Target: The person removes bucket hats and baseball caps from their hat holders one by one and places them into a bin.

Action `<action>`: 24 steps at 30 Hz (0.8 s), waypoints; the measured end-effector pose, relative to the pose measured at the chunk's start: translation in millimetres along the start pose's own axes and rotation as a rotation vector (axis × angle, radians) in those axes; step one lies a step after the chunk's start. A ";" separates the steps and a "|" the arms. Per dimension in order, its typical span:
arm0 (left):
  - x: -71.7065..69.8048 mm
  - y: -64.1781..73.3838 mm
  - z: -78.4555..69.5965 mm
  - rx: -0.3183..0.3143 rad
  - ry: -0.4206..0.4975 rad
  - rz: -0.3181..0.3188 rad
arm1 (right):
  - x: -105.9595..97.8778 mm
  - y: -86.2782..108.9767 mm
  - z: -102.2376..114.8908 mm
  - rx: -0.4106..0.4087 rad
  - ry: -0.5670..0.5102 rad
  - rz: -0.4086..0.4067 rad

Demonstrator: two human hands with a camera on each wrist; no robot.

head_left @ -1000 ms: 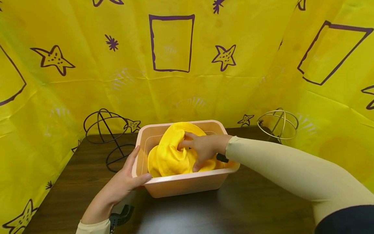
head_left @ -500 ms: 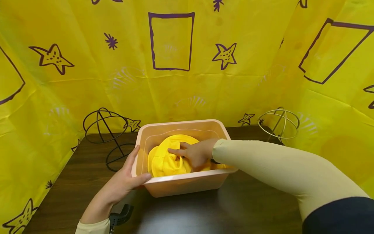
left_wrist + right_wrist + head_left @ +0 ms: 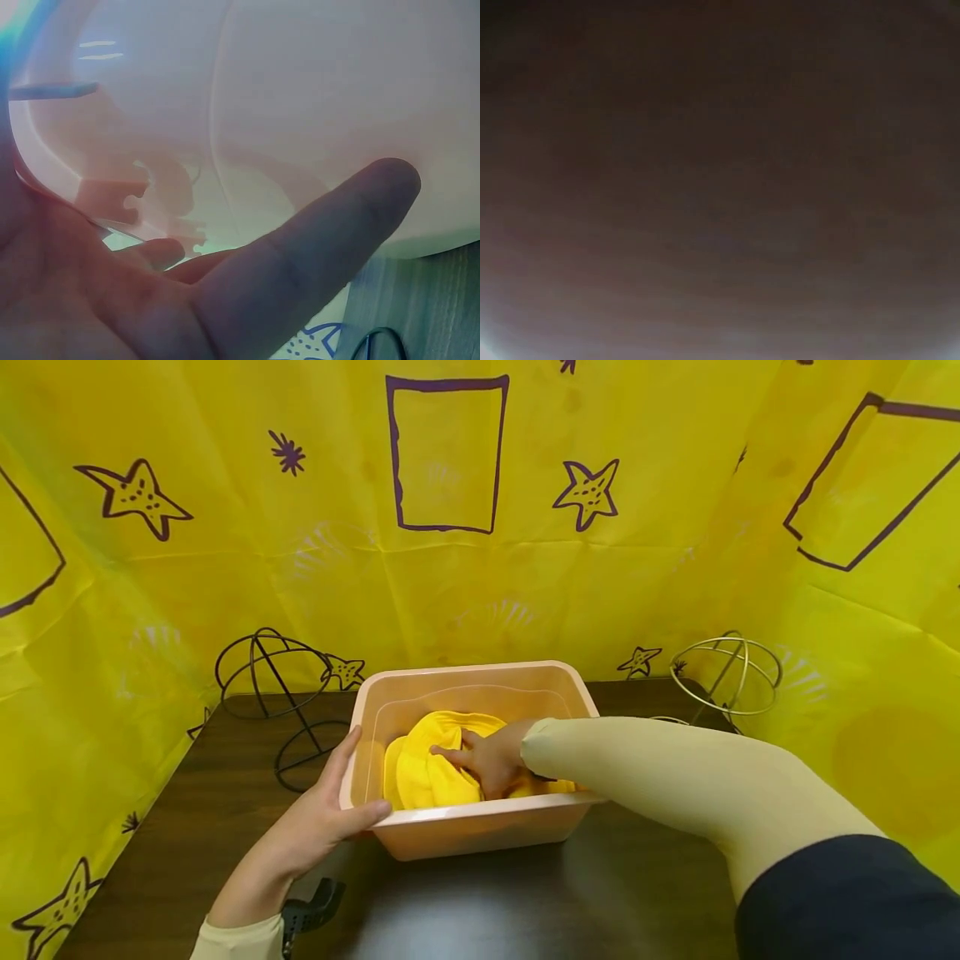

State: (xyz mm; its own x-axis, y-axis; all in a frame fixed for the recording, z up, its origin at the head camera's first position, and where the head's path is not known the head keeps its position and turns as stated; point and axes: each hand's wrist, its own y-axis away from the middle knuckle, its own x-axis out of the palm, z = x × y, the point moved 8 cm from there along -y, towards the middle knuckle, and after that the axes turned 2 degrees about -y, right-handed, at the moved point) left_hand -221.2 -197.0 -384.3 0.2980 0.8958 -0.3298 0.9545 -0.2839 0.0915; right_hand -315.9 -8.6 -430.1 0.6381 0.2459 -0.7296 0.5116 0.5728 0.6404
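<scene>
A pale pink plastic tub [image 3: 472, 831] sits on the dark table, with a soft yellow cloth hat [image 3: 426, 770] crumpled inside it. My left hand [image 3: 315, 822] grips the tub's near left corner, thumb over the front rim and fingers along the left side. In the left wrist view, a finger [image 3: 300, 236] of that hand lies along the smooth wall of the tub. Reaching into the tub, my right hand [image 3: 489, 762] presses on the hat with spread fingers; its lower part is hidden by the front rim. The right wrist view is dark and blurred.
Behind the tub on the left stands a black wire stand [image 3: 279, 681] with a domed top. A gold wire stand [image 3: 738, 672] is at the back right, partly behind the right arm. A yellow patterned sheet [image 3: 450, 585] walls the dark wooden table [image 3: 202, 827].
My right hand has gone lower and slightly left in the tub, pushing the yellow hat down below the rim. The left hand keeps its grip on the corner.
</scene>
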 end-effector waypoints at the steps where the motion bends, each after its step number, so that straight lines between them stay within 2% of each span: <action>1: -0.2 0.0 -0.8 0.004 -0.003 -0.001 | 1.1 -1.2 -0.4 0.016 -0.006 0.006; 6: 1.1 0.2 -1.2 0.006 0.029 0.008 | 9.2 -2.7 -0.8 0.100 -0.010 0.044; 9: 1.8 0.4 -0.4 0.005 0.031 0.006 | 14.3 -3.6 0.3 0.130 0.039 0.063; 16: 0.8 0.0 -0.3 0.004 0.014 0.000 | 19.0 -8.7 1.8 0.227 0.186 -0.003; 19: 0.4 -0.1 -0.8 0.000 0.003 -0.001 | 21.5 -10.8 1.6 0.251 0.195 -0.018; 24: 0.2 0.2 -0.7 -0.003 -0.002 -0.005 | 21.5 -8.4 2.2 0.248 0.137 -0.021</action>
State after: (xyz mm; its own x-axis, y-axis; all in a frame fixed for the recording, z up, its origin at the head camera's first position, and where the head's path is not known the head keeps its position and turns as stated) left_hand -221.0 -196.6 -383.7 0.2934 0.8966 -0.3316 0.9560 -0.2784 0.0930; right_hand -305.2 -9.8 -450.6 0.5506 0.3488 -0.7584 0.6599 0.3745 0.6514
